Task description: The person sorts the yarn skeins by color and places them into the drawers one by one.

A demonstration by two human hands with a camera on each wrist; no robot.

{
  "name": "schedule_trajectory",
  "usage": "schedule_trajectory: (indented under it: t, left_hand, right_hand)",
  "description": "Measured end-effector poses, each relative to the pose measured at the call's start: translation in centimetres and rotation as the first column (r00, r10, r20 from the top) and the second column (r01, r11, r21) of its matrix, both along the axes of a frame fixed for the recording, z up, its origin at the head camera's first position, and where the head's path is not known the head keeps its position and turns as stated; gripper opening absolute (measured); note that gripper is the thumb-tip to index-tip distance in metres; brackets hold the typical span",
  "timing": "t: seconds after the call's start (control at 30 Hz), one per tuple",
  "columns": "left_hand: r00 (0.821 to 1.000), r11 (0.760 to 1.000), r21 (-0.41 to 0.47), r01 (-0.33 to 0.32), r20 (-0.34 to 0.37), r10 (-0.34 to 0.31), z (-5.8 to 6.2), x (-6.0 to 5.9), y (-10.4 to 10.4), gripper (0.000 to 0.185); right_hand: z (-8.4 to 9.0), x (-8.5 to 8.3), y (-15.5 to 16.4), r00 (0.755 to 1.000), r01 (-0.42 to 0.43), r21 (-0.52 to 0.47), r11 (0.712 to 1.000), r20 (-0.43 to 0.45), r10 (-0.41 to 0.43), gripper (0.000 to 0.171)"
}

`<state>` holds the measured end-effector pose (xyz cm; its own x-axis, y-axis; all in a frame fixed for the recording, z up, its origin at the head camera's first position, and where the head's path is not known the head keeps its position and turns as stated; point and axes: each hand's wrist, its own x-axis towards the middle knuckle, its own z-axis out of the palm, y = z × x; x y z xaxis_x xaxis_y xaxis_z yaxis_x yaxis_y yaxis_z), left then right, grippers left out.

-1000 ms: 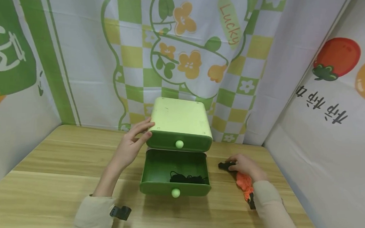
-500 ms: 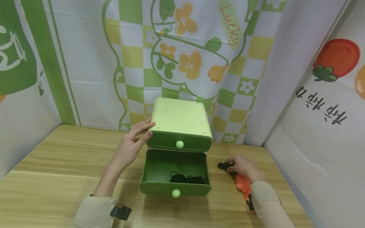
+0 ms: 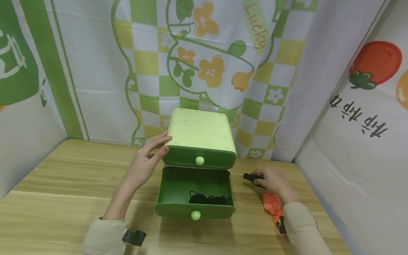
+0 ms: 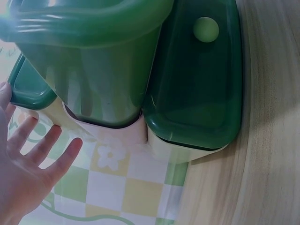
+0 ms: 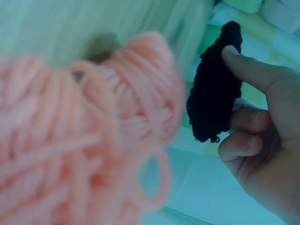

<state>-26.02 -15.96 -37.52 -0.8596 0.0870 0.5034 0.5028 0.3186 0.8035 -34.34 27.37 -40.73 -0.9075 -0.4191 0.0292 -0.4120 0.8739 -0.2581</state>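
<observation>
Yarn (image 5: pixel 214 91), black and bundled, sits pinched in the right hand (image 3: pixel 274 182), best held compactly; the left hand (image 3: pixel 146 159), spread-fingered, should steady the drawer unit (image 3: pixel 202 129)

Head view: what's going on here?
A person's left hand touches the left edge of a pale green plastic drawer unit. Its dark green middle drawer stands open, with a tangle of black yarn inside. The right hand pinches a compact black yarn bundle, and an orange yarn bundle lies on the wooden table close by.
</observation>
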Motion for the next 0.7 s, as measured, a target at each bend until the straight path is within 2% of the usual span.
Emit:
schedule_trajectory:
  t: [0.2,0.43,0.7]
  left_hand:
    - [1.000,1.000,0.006,0.002,0.002,-0.002,0.0,-0.1,0.1,0.037]
    - [1.000,1.000,0.002,0.003,0.007,-0.003,-0.2,0.0,0.1,0.038]
    - [1.000,1.000,-0.002,0.002,0.007,-0.002,0.1,0.1,0.1,0.038]
  right_hand:
    - [1.1,0.6,-0.6,0.999,0.002,-0.025,1.000,-0.035,-0.003,0.035]
    - [2.2,1.4,-1.6,0.993,-0.052,-0.102,0.993,-0.109,0.040,0.034]
    - [3.9,3.0,-3.1,0.976,-0.110,-0.097,0.989,-0.201,0.089,0.033]
